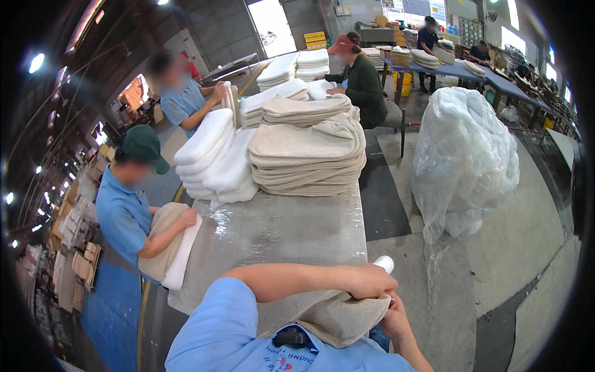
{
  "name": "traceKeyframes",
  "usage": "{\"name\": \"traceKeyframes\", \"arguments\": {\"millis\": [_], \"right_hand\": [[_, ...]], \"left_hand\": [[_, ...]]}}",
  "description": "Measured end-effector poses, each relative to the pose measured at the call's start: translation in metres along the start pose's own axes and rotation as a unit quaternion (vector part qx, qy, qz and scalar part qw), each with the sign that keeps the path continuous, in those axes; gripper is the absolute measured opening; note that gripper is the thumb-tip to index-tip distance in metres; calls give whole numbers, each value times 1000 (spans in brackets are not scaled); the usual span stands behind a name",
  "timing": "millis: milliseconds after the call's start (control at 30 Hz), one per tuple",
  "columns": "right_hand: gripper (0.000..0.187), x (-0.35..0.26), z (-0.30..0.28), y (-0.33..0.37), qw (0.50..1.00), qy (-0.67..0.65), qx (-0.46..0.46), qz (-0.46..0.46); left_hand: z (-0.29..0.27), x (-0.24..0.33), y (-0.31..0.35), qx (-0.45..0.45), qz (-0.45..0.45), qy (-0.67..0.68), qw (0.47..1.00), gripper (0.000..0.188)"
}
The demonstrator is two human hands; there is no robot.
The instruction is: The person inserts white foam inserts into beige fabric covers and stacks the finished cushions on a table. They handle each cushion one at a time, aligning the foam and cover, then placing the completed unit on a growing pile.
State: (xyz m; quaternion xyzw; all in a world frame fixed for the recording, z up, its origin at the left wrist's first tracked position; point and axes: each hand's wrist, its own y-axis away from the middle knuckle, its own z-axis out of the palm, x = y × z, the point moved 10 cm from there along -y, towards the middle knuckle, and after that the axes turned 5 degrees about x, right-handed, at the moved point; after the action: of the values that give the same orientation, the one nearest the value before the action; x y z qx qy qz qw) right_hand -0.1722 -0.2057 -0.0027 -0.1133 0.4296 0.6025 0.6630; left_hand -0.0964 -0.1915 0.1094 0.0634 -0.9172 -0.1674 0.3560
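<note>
A beige fabric cushion cover (pixel 341 317) lies close against my body, at the near right corner of the table. My left hand (pixel 370 282) reaches across from the left, its fingers closed on the cover's upper right edge. Just below it, my right hand (pixel 395 316) pinches the same edge, and the two hands nearly touch. The rounded end of a white pad (pixel 385 263) sticks out beyond my left hand; how far it runs into the cover is hidden.
On the plastic-wrapped table (pixel 273 229) stand a beige cover stack (pixel 307 155) and white pads (pixel 207 146). At left a person in a green cap (pixel 127 204) handles a cover and pad; two more people work farther along. A plastic-wrapped bundle (pixel 465 161) stands right.
</note>
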Motion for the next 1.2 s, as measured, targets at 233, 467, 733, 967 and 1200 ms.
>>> {"name": "traceKeyframes", "arguments": {"millis": [233,467,733,967,1200], "right_hand": [[28,11,10,6,1000,8,1,14],[24,4,8,-1,992,62,52,-93],[17,-19,1,4,936,270,107,-201],[27,-61,31,15,842,432,77,-314],[26,-82,46,1,774,508,43,-377]], "left_hand": [[4,-16,-3,-21,0,103,994,19],[-21,-39,7,121,-4,166,979,24],[35,-174,78,294,-179,415,842,44],[128,-203,114,201,-269,551,764,57],[157,-178,92,188,-287,684,643,55]]}}
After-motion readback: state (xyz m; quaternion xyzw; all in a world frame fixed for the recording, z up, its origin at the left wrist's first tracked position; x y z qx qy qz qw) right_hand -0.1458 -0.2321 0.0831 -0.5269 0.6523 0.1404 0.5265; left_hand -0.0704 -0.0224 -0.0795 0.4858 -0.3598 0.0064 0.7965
